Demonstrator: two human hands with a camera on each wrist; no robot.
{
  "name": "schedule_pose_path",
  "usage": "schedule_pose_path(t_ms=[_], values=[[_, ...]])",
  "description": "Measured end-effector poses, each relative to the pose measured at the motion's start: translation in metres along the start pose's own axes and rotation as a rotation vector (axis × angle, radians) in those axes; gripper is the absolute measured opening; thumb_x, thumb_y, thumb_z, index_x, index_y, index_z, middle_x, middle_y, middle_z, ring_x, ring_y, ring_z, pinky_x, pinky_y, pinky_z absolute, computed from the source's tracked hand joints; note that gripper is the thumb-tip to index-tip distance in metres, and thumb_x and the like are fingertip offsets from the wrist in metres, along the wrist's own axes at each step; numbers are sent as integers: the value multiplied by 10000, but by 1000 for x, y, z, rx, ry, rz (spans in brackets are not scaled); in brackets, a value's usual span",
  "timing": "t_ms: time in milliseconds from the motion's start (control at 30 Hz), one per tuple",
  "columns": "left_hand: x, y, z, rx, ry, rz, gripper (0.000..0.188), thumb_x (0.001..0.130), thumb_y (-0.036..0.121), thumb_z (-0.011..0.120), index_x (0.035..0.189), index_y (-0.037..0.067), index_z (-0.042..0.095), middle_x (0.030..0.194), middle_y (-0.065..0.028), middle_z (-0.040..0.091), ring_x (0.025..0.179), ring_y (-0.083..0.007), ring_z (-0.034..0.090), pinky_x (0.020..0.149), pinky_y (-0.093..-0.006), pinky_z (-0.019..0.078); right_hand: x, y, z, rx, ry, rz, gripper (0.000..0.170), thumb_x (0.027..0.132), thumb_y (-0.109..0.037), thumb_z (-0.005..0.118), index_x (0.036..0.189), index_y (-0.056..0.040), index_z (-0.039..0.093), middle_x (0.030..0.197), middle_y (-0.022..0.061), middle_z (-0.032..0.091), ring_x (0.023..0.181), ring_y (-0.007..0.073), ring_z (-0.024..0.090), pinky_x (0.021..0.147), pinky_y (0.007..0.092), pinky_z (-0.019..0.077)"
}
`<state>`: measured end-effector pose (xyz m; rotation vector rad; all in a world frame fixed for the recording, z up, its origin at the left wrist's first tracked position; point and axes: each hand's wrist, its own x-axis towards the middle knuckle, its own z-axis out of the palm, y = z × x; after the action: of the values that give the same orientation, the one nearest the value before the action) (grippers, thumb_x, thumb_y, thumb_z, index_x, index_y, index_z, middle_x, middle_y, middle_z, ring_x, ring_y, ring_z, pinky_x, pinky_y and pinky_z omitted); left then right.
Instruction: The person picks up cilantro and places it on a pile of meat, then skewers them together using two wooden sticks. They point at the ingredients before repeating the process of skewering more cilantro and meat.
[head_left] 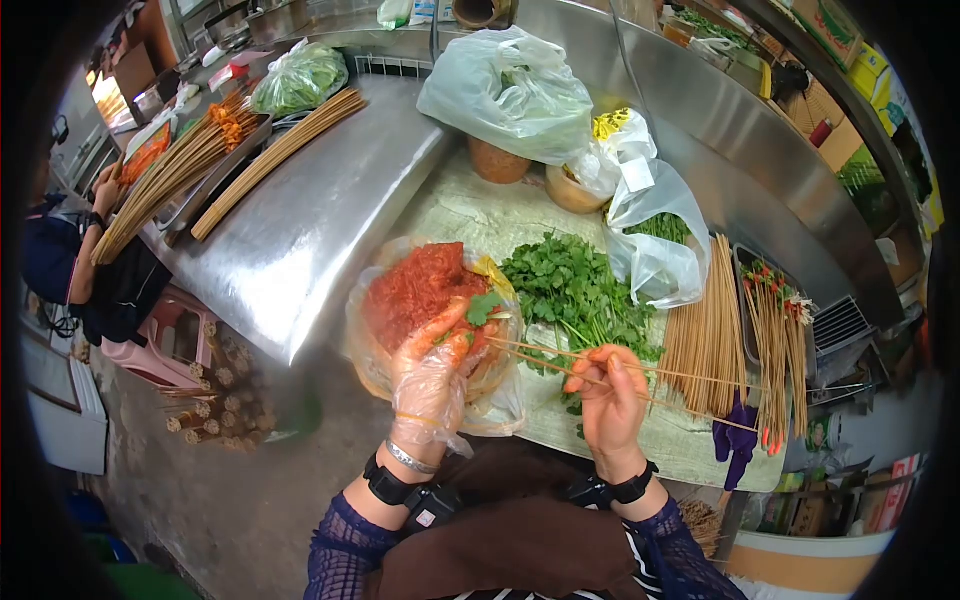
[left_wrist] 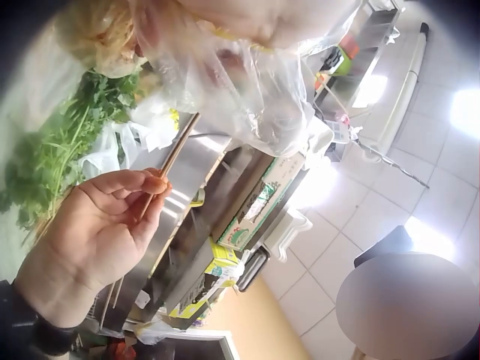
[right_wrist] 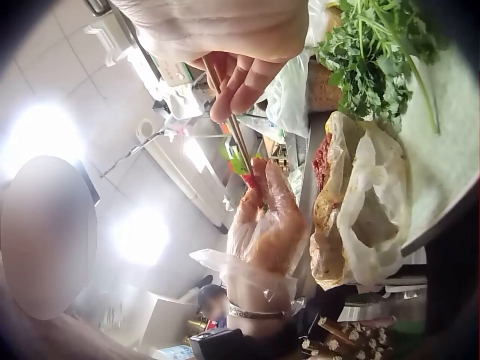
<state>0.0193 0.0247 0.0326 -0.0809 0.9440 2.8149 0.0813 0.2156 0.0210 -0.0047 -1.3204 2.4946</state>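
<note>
The fingers of the left hand (head_left: 430,370), wearing a clear, crinkled plastic glove, are closing around a small soft red morsel (right_wrist: 250,181) and a flat, lobed green leaf (head_left: 484,308), while the bare, orange-stained fingers of the right hand (head_left: 613,400) are pinching a couple of thin, straight wooden skewers (right_wrist: 240,141) partway along their length. The skewers' tips are meeting the morsel — so this piece seems to be only getting started, with most of the wood showing bare. Just beyond the gloved fingers, a moist, shredded red heap (head_left: 420,285) is filling much of a round bowl lined with wrinkled translucent plastic (head_left: 357,345), and a leafy, thin-stemmed green herb bunch (head_left: 565,285) is lying beside it on the pale green table (head_left: 460,215); plenty of both seems to be remaining. Farther right, a dense row of smooth, tan bare sticks (head_left: 705,330) is apparently waiting, next to red-and-green-tipped skewers (head_left: 772,300) that are looking finished — as are the orange-topped skewers (head_left: 235,122) far left, near a glossy steel counter (head_left: 310,215).
</note>
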Motion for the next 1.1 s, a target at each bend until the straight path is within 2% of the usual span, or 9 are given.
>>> schedule_pose_path(t_ms=[333,433,533,633,733,900,1000,1100], values=[[-4,-5,4,-2,5,7,365,862,-8,604,1211,-64,515,1198,-162,553,1052,-292,593,887,-374,535,2,13,9,68,-26,48,247,970,-190,438,1034,30,530,935,165,634,792,241,652,736,335,540],[-2,-6,5,20,20,41,365,859,-18,604,1213,-57,521,1205,-147,557,1059,-268,588,891,-358,528,-3,12,17,-41,-28,-87,238,969,-182,438,1015,27,543,936,164,632,806,237,649,733,335,544],[2,-10,-2,98,43,96,353,855,-37,598,1204,-50,540,1226,-133,555,1078,-230,574,917,-333,501,-6,8,23,-259,-123,-267,203,948,-135,451,989,32,557,926,175,631,802,229,650,706,331,547],[5,-20,-6,219,69,198,336,849,-57,589,1183,-49,561,1243,-127,552,1100,-195,556,945,-310,468,-11,-6,27,-759,-252,-479,173,941,-103,436,951,10,566,885,171,628,731,235,640,662,331,531],[7,-26,-9,324,90,301,323,841,-68,584,1164,-53,574,1242,-127,556,1112,-179,545,958,-301,449,-12,-15,37,-949,-400,-631,135,916,-64,472,951,11,579,853,165,638,755,239,647,663,315,526],[9,-27,-10,231,108,255,308,833,-75,585,1141,-56,584,1226,-124,566,1104,-184,548,951,-304,449,-7,-16,38,-1013,-465,-654,124,850,-8,541,954,10,607,909,164,654,772,260,656,665,307,531],[10,-21,-11,222,85,218,311,847,-62,580,1158,-70,556,1200,-152,567,1058,-235,587,925,-369,506,-5,-15,42,-1024,-469,-656,179,778,46,615,952,4,633,935,147,654,765,255,657,647,297,535],[11,-23,-21,488,71,305,316,849,-54,581,1162,-75,545,1189,-155,568,1052,-245,590,907,-387,528,-9,-15,48,-1054,-463,-641,170,789,42,602,952,8,633,941,157,654,790,271,659,671,310,538]])
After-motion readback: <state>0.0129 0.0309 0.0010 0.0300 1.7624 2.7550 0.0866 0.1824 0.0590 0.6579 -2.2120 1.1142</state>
